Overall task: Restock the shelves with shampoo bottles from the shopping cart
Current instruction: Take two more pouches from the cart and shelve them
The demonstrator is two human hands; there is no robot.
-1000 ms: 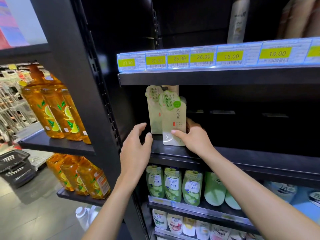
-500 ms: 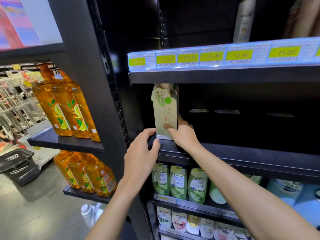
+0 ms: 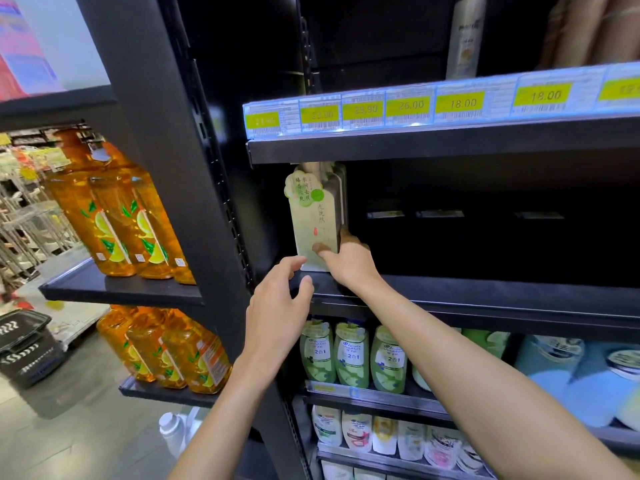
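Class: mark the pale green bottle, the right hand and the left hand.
pale green bottle (image 3: 312, 221): head view, front label.
right hand (image 3: 350, 263): head view, back of hand.
left hand (image 3: 277, 308): head view, back of hand.

Orange bottles (image 3: 114, 216) stand in a row at left; a black basket (image 3: 24, 344) sits on the floor (image 3: 86, 427).

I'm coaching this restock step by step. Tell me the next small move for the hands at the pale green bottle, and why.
Probably let the right hand release the pale green bottle and draw back. It stands upright at the left end of the shelf, in line with those behind it, so it looks placed. The left hand hovers by its base, holding nothing.
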